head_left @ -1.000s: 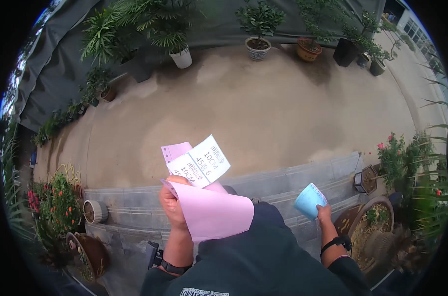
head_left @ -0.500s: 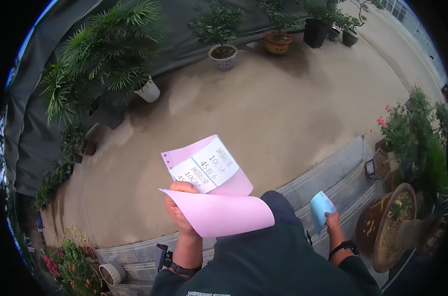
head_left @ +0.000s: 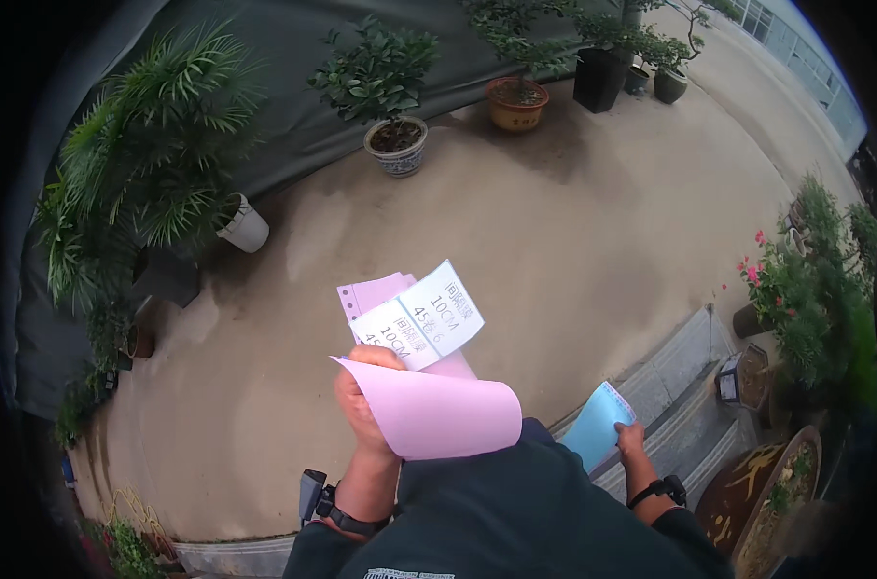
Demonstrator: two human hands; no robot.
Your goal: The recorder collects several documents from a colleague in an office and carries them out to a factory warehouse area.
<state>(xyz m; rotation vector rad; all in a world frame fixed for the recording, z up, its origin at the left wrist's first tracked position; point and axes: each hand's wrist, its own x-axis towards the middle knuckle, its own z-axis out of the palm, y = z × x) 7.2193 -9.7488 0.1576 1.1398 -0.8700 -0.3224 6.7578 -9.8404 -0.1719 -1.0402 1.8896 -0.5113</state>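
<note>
My left hand is closed around pink paper whose near part curls over toward me. Punched holes run along the paper's far corner. Against it, in the same grip, lies a white label sheet with dark printing and a blue line across it. Lower at the right, my right hand pinches a light blue sheet by its right side. That sheet has a perforated strip along one edge and hangs beside my leg. The curled pink paper hides part of my left fingers.
Grey stone steps run below me. Beyond is a concrete yard, with a potted shrub and an orange pot along a dark sheet wall. A large brown planter stands close on my right. Palms rise at left.
The view has shifted, so the pots at the left sit further left and lower. The blue sheet has swung leftward and shows more of its face. Both hands keep their hold.
</note>
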